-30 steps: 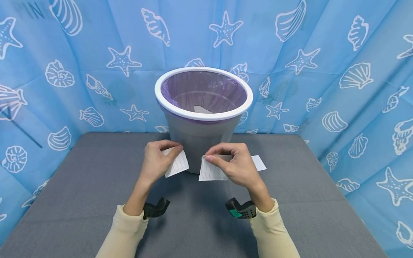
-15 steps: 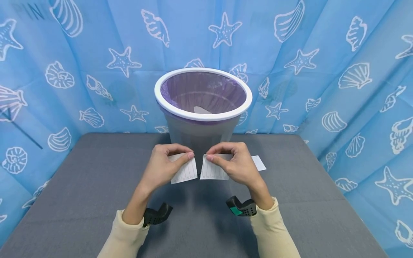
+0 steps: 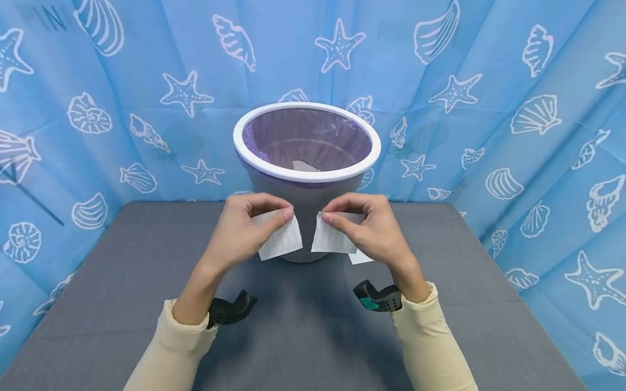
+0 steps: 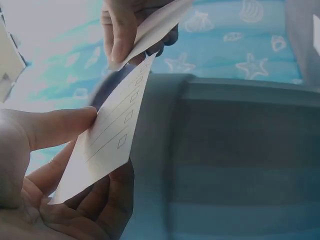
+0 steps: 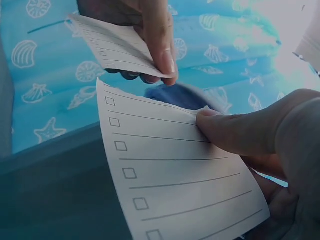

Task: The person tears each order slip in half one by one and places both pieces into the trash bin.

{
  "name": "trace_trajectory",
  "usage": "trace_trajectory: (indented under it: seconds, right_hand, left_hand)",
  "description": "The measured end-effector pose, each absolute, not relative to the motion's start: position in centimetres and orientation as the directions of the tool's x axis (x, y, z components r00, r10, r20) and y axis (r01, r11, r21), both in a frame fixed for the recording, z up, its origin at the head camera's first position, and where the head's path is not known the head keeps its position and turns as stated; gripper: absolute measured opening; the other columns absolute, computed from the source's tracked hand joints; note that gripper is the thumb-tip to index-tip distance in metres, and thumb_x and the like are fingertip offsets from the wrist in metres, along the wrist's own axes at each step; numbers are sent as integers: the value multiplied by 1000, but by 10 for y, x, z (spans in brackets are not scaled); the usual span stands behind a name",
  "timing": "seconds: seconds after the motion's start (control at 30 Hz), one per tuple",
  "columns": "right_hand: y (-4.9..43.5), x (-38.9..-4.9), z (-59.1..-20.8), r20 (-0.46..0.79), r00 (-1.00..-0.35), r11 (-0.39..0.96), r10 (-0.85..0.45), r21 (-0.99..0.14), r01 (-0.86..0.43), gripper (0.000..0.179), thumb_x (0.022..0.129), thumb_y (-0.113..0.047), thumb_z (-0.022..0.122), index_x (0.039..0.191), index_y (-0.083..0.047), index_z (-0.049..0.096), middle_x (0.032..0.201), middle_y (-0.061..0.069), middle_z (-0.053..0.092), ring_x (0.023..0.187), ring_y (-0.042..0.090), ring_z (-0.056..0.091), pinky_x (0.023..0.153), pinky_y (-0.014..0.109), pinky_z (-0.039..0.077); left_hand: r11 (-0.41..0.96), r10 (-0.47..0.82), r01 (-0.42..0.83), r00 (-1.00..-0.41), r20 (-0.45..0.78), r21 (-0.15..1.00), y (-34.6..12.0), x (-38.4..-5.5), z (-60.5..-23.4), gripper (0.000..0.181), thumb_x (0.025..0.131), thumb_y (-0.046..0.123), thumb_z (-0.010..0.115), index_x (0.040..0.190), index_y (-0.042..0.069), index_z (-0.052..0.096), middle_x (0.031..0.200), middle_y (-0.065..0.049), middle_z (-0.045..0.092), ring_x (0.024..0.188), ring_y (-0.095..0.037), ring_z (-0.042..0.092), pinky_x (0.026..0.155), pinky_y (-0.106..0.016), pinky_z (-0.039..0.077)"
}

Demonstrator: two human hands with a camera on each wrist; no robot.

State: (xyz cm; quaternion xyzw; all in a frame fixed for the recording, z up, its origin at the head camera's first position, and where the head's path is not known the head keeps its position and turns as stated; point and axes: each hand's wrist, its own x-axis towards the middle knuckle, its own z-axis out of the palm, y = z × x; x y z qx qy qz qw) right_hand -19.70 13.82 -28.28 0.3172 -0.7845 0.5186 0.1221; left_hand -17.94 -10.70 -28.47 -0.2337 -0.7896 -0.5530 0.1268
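My left hand pinches a small piece of lined white paper between thumb and fingers. Opposite it, my right hand pinches a similar lined paper piece by its top edge. Both pieces are held up in front of a grey bin with a white rim, a narrow gap between them. In the right wrist view, the right piece shows printed lines with small checkboxes and a rough torn upper edge. Checkboxes also run along the left piece in the left wrist view.
A purple liner lines the bin, with a white scrap inside. Another white paper piece lies on the grey table, partly behind my right hand. A blue seashell curtain hangs behind.
My left hand has come in toward the right one, narrowing the gap between the papers. Both hands have then risen toward the bin, the right also shifting slightly right.
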Motion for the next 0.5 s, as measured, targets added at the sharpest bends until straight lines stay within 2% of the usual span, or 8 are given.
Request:
trace_trajectory:
  seconds: [0.2, 0.37, 0.5]
  right_hand:
    - [140, -199, -250, 566, -733, 228, -378, -710, -666, 6, 87, 2, 77, 93, 0, 77, 88, 6, 73, 77, 17, 69, 70, 27, 55]
    - [143, -204, -219, 597, -709, 213, -376, -689, -693, 6, 87, 4, 77, 93, 3, 76, 86, 6, 73, 73, 18, 69, 65, 28, 55]
    - [144, -212, -196, 616, -695, 213, -371, -672, -709, 5, 88, 4, 76, 93, 6, 75, 85, 7, 72, 70, 20, 71, 61, 28, 56]
  left_hand:
    - [265, 260, 557, -827, 498, 787, -106, -184, -247, 13, 93, 9, 74, 103, 2, 78, 98, -5, 75, 97, -17, 72, 81, -32, 56]
    - [249, 283, 594, -800, 529, 765, -103, -193, -215, 13, 92, 8, 74, 102, 0, 78, 96, -7, 75, 87, -17, 73, 73, -29, 56]
    - [261, 290, 619, -782, 552, 741, -99, -201, -191, 12, 93, 7, 73, 101, -2, 77, 95, -11, 75, 86, -19, 73, 75, -28, 56]
